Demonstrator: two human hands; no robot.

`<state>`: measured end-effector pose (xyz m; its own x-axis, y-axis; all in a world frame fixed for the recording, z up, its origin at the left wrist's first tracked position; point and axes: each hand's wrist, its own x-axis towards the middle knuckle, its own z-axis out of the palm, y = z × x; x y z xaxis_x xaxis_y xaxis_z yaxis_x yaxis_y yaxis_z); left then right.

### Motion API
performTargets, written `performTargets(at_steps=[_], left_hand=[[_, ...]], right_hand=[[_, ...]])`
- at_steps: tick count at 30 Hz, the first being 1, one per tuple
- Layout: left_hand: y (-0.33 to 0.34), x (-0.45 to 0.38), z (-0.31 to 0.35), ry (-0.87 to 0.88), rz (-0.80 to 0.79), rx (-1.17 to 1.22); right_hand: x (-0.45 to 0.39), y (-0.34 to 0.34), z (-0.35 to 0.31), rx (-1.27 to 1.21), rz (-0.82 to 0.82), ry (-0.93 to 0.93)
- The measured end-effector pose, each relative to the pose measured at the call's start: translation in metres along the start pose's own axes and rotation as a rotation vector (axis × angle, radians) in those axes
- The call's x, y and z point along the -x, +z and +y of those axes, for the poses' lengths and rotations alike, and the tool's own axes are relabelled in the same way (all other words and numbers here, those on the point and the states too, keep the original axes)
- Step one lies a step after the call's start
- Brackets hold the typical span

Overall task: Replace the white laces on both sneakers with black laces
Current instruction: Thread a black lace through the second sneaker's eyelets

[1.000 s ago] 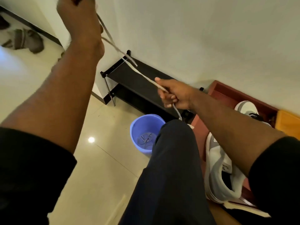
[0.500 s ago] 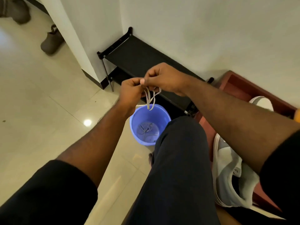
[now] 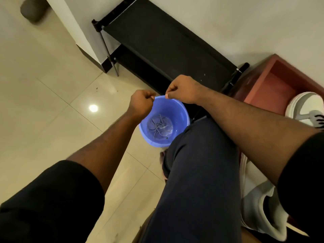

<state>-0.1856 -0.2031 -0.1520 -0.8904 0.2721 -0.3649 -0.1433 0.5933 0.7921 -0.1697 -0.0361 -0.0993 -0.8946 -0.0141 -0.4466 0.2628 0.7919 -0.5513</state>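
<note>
While both fists hover over one blue bucket holding tangled laces, left hand and right hand look curled; can't tell what they're pinching. Two white sneakers sit right.

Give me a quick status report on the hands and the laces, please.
Both hands curled above blue bucket, grip contents unclear. Laces lying in bucket bottom. Nothing blocking.

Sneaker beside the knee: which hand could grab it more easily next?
Probably the right hand. The white sneaker lies on that arm's side of the knee, while the left hand is over beyond the blue bucket.
</note>
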Motion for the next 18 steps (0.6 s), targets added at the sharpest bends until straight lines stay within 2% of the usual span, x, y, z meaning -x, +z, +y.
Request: performTargets(at_steps=[7, 12, 18], left_hand=[[0.018, 0.0, 0.063, 0.21, -0.073, -0.011], [0.05, 0.027, 0.153, 0.427, -0.13, -0.125], [0.124, 0.1, 0.257, 0.666, -0.267, -0.281]], right_hand=[[0.029, -0.042, 0.009, 0.022, 0.208, 0.036], [0.104, -0.095, 0.035, 0.067, 0.367, 0.09], [0.229, -0.148, 0.096, 0.044, 0.562, 0.208]])
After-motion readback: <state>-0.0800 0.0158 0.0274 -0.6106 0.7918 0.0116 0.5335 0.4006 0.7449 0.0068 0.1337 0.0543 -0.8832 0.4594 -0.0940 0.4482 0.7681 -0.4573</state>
